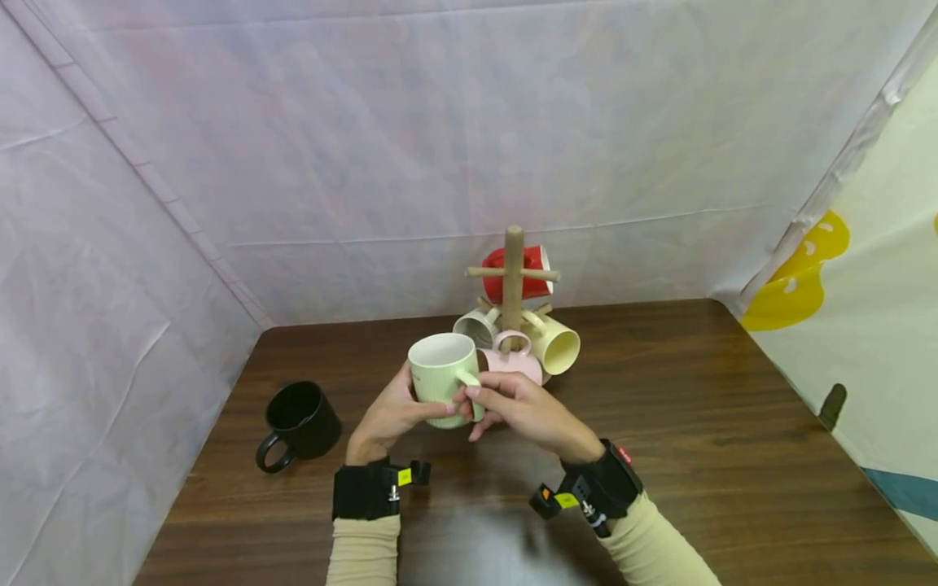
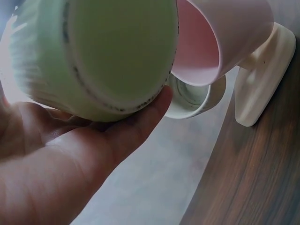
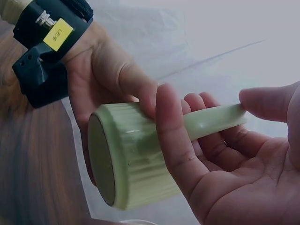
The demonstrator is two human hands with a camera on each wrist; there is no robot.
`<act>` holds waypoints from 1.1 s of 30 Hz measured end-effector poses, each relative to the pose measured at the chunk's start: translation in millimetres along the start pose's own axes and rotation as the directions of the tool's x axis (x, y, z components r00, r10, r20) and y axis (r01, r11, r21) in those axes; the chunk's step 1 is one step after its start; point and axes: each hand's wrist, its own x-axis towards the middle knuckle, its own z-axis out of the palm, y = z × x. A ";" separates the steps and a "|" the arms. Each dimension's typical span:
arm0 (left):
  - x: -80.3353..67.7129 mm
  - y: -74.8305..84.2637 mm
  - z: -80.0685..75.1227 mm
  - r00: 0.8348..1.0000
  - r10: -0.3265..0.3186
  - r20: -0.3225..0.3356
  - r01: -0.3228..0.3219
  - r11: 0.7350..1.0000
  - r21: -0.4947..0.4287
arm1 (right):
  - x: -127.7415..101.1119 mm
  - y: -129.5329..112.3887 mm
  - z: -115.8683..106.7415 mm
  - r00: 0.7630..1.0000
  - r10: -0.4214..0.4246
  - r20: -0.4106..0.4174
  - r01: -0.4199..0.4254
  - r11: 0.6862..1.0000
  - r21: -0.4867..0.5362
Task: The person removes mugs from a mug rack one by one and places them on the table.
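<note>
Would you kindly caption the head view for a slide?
Left hand and right hand hold a pale green mug near a wooden mug stand, black mug at left.

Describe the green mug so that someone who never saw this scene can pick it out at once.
Find the brown table and its wooden rack. In front of the rack, the left grip and right grip hold the green mug. It is pale, ribbed, and the only one held; the black mug stands apart, the others are on the rack.
</note>
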 end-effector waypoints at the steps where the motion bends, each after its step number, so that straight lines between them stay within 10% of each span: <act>1: -0.4 0.0 -0.3 1.000 0.002 -0.001 -0.002 1.000 -0.001 | 0.4 0.5 0.7 1.000 -0.002 0.005 0.002 1.000 0.019; 33: -2.7 -2.5 -8.2 1.000 -0.024 0.015 0.023 0.999 0.048 | 7.7 7.3 18.4 0.988 0.092 -0.125 -0.080 0.992 0.101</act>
